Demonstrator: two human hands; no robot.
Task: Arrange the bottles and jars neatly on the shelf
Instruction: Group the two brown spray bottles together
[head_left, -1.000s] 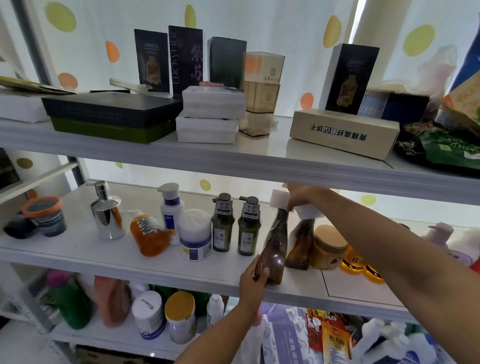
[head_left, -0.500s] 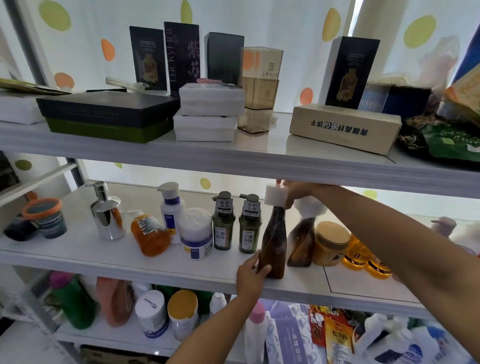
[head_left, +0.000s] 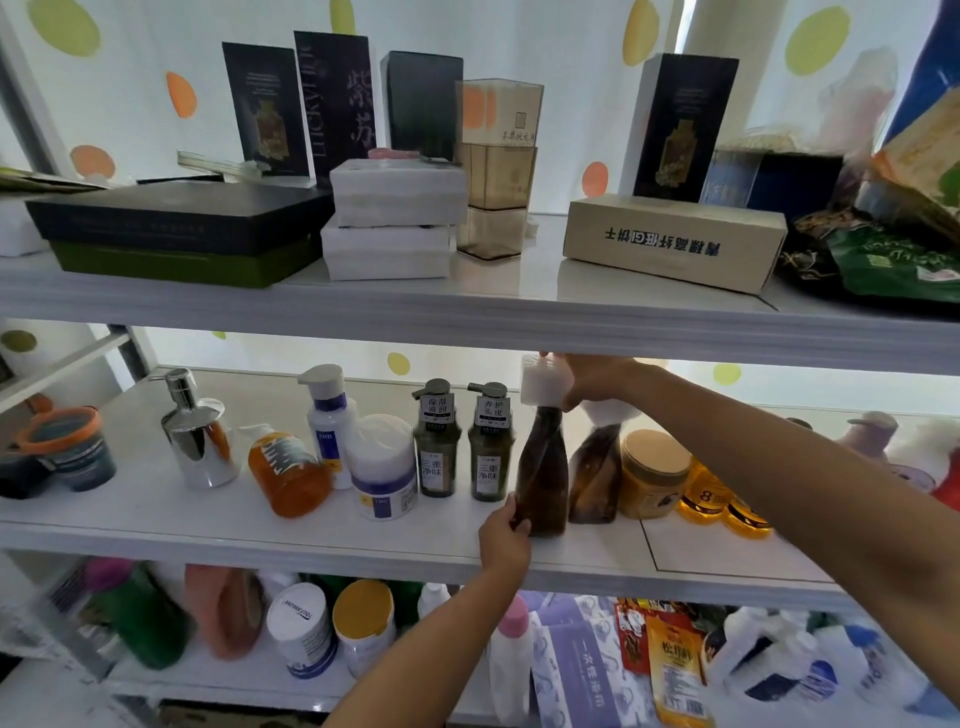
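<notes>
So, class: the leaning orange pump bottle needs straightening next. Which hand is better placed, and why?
Probably the left. The left hand grips the base of the brown twisted bottle, on the side nearer the orange pump bottle; the right hand pinches its white cap, farther off.

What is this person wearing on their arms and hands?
Nothing that shows. The left hand and right hand are bare: no gloves, rings or bracelets visible. The left forearm and right forearm are uncovered to the frame's edge, no sleeve or watch in view.
</notes>
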